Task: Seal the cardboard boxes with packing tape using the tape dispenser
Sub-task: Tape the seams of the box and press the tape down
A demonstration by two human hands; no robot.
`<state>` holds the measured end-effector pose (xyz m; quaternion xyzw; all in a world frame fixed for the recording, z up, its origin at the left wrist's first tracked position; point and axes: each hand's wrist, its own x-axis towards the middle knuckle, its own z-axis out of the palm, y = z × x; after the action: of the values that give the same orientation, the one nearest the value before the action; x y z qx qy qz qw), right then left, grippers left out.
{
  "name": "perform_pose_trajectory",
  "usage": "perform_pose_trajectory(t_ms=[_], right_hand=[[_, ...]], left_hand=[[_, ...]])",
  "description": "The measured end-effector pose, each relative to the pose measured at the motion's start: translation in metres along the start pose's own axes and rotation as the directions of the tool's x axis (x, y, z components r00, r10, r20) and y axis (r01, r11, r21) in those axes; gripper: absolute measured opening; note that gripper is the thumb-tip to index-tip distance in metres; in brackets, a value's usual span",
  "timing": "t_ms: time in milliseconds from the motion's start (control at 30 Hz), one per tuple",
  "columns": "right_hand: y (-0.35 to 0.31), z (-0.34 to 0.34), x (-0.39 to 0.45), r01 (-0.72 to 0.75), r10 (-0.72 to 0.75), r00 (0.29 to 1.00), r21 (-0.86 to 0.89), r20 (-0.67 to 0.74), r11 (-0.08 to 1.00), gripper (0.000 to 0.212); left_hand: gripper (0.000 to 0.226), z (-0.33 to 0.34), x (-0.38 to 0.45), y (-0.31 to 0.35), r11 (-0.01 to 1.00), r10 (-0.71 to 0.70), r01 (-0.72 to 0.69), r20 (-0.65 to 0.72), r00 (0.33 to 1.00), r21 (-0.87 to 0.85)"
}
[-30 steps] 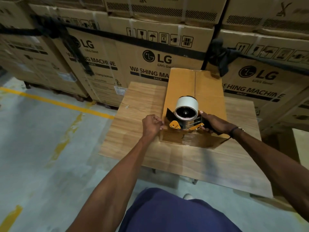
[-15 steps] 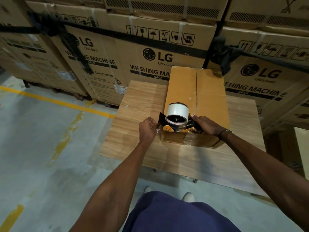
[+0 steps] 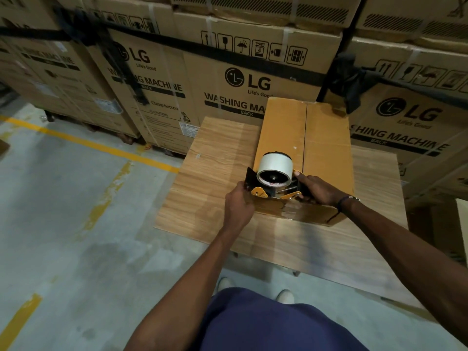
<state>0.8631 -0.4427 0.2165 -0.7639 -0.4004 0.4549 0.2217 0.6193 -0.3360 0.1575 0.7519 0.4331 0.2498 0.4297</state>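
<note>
The tape dispenser (image 3: 274,179) sits at the near edge of the box (image 3: 307,158) on the desk (image 3: 217,160). The right hand (image 3: 316,190) grips its handle; the left hand (image 3: 238,203) pinches its front. Taping is just starting; next it likely needs a steady pull along the seam.

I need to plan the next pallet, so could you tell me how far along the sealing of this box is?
Done: flaps closed, a glossy tape end stuck on the cardboard box near face. In hand: the right hand grips the tape dispenser at the near edge, the left hand steadying it. Left: the top seam is still bare.
</note>
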Motion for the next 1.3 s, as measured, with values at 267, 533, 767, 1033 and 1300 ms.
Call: perform_pose_trajectory(t_ms=[267,533,767,1033,1300], right_hand=[[0.005,0.0,0.003,-0.008,0.008,1.0,-0.012,0.014,1.0,0.077],[-0.001,-0.004,-0.003,-0.005,0.006,0.999,-0.026,0.042,1.0,0.077],[-0.003,-0.008,-0.007,0.033,-0.029,0.997,-0.057,0.074,0.998,0.083],[0.005,-0.018,-0.019,0.048,-0.049,0.999,-0.204,0.0,0.978,0.087],[0.064,-0.071,-0.055,-0.047,0.018,0.995,-0.29,-0.102,0.956,0.068]], left_hand=[[0.062,0.008,-0.006,0.001,0.99,-0.071,0.081,0.094,0.993,-0.117],[0.078,0.019,-0.016,-0.018,0.99,0.053,-0.077,0.204,0.978,0.115],[0.093,0.004,-0.016,-0.013,0.725,0.08,-0.282,0.33,0.941,0.628],[0.096,0.005,-0.018,-0.005,0.648,0.026,-0.262,0.323,0.946,0.715],[0.112,0.007,-0.022,-0.003,0.63,0.034,-0.253,0.3,0.953,0.734]])
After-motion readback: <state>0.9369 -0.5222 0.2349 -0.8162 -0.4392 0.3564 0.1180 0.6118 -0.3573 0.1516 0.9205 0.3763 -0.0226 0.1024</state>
